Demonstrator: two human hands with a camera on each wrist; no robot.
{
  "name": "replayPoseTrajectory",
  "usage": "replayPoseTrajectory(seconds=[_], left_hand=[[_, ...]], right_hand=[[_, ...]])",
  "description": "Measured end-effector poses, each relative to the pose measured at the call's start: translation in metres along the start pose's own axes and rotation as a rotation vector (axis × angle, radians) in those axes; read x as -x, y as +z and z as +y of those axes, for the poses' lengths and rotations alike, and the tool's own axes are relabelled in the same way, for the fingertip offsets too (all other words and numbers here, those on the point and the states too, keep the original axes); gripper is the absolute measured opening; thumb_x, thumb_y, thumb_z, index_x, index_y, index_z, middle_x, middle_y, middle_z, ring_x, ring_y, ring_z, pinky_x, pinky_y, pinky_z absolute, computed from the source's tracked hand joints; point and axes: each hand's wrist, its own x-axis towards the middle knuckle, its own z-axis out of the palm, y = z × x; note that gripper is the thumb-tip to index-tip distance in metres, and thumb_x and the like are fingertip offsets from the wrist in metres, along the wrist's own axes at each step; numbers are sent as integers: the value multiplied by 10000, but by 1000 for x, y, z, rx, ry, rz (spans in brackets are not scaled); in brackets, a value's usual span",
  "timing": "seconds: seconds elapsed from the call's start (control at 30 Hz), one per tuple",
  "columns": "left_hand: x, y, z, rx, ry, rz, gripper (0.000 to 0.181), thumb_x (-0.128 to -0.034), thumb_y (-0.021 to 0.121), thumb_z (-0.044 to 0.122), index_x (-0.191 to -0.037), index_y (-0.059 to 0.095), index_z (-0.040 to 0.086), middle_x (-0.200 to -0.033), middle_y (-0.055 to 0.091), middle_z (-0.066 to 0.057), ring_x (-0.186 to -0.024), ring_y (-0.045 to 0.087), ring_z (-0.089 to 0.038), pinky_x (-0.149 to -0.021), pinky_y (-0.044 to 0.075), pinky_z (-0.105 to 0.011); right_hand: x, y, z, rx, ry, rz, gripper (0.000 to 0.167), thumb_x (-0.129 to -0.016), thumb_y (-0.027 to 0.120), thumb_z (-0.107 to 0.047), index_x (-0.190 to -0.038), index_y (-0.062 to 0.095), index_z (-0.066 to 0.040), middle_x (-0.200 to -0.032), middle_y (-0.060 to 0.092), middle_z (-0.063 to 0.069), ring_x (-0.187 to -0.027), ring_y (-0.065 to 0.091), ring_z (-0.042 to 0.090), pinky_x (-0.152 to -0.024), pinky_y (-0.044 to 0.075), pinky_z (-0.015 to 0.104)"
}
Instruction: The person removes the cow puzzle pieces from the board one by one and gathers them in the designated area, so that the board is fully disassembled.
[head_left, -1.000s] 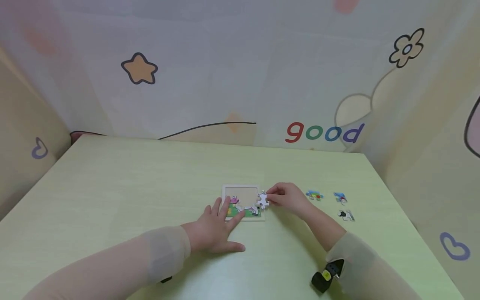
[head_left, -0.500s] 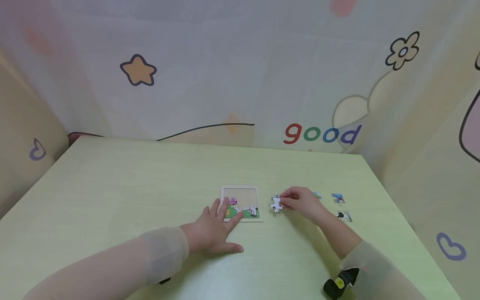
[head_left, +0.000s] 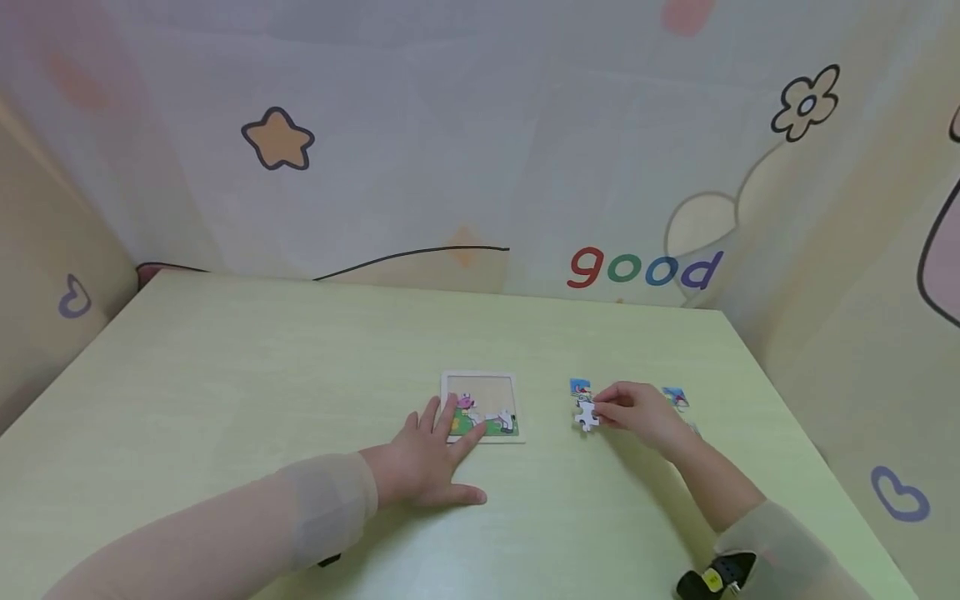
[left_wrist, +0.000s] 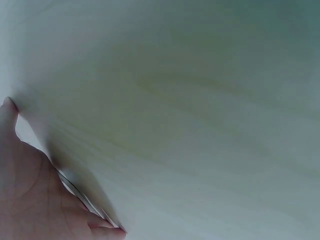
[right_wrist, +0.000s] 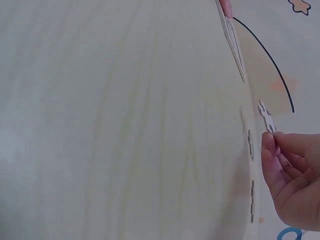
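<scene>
Right hand (head_left: 645,414): thumb and fingers pinch a small, pale, knobbed jigsaw piece (head_left: 587,417) at its edge, raised off the pale green table (head_left: 300,350).
Jigsaw piece: at the right hand's nine o'clock; no clear long axis from the head view, while the right wrist view shows it nearly edge-on, slanting away from the fingertips.
Left hand (head_left: 427,465): fingers straight and spread over the seven-o'clock corner of a square, pale-rimmed puzzle tray (head_left: 480,374).
Puzzle tray: at nine o'clock from the jigsaw piece, well apart; printed animals on green fill its six-o'clock half, bare base its twelve-o'clock half.
Nearer hand: right to the jigsaw piece, left to the puzzle tray.
Blue printed piece (head_left: 580,386): just at the jigsaw piece's twelve o'clock.
</scene>
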Motion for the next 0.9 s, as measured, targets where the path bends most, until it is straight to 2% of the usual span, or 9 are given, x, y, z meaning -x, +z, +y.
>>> replayPoseTrajectory(seconds=[0.33,0.63,0.8,0.9], left_hand=[[0,-1,-1,5,8,-7,877,-816,320,770,-1510,109,277,-1534,10,-217,-1373,72,-446,-1052,221,-538],[-8,14,-6,-10,16,18,901,-790,268,809,-1509,75,301,-1535,-15,-213,-1371,57,-452,-1048,217,-549],[-10,17,-8,0,23,30,910,-785,267,814,-1509,80,296,-1534,-18,-215,-1371,57,-454,-1045,216,-558],[-9,15,-7,19,27,37,906,-793,284,803,-1510,84,286,-1532,-20,-221,-1369,61,-456,-1042,219,-560]], right_hand=[[13,-21,21,32,-27,44,224,-898,612,-70,-1036,602,106,-909,647,92,-780,608,114,-710,522,252],[17,-27,31,107,24,54,194,-886,631,-76,-997,619,82,-894,634,91,-753,597,147,-666,517,240],[17,-30,32,189,5,43,146,-889,619,-64,-963,633,61,-839,635,58,-711,572,148,-634,496,243],[16,-33,30,257,-20,23,122,-887,615,-60,-940,632,48,-809,623,45,-694,562,152,-617,485,256]])
